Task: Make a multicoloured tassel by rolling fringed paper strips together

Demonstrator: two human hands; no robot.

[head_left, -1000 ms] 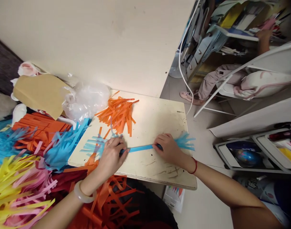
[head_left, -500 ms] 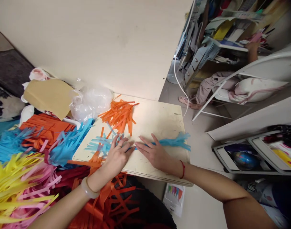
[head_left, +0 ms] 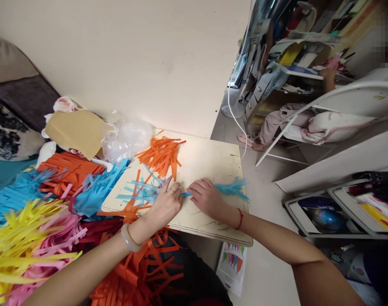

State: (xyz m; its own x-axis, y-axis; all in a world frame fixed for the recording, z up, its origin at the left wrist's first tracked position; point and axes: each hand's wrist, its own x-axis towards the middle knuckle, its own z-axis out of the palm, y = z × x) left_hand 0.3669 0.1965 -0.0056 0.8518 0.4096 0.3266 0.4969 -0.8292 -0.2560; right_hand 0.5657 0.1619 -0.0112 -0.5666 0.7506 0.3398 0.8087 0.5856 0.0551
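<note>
A blue tissue-paper tassel [head_left: 230,188] lies across the wooden board [head_left: 209,159], its fringed ends spread left and right. Its narrow twisted middle shows between my two hands. My left hand [head_left: 169,202], with a ring and a pale bangle, is closed on the tassel left of the middle, index finger raised. My right hand [head_left: 208,199], with a red cord at the wrist, has its fingers curled over the tassel just right of the middle. An orange paper tassel [head_left: 162,153] rests on the board beyond my hands.
Yellow fringe [head_left: 18,246], pink fringe [head_left: 58,238] and blue fringe [head_left: 95,191] are heaped at the left. Orange strips [head_left: 127,272] hang over my lap. A clear plastic bag [head_left: 128,138] touches the board's back left. Another person sits by a white folding chair [head_left: 350,95].
My fingers have gone from stretched out flat on the tassel to curled in around it. The camera view has shifted slightly.
</note>
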